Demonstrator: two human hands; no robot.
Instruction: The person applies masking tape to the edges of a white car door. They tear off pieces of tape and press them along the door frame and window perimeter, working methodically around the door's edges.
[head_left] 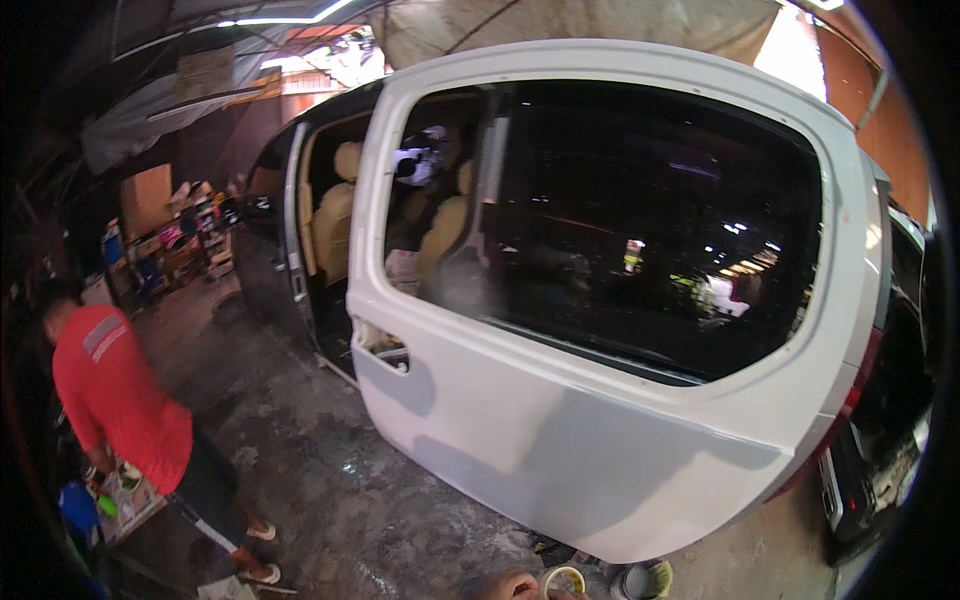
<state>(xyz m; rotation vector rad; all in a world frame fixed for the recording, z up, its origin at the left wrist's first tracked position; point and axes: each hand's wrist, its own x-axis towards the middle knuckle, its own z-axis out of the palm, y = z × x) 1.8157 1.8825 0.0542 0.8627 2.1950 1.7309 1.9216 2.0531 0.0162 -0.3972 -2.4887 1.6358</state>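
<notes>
At the lower edge, a skin-coloured patch that looks like my left hand (pixel 508 586) lies just left of a small white tub (pixel 563 572) with yellowish stains inside. Its fingers are cut off, so their hold does not show. A second sliver of skin, possibly my right hand (pixel 568 596), crosses the tub's lower rim; whose fingers these are is unclear. In front of me stands a white vehicle side door (pixel 480 395) with smooth grey patches (pixel 640 470) on its lower panel. Its handle opening (pixel 385 350) is bare, and its large window (pixel 650 220) is dark and reflective.
Open containers (pixel 640 580) stand on the floor right of the tub. A person in a red shirt (pixel 120 390) bends over a low cluttered table (pixel 135 510) at left. Beige seats (pixel 335 225) show through the vehicle's front opening. Another dark vehicle (pixel 890 450) stands at right.
</notes>
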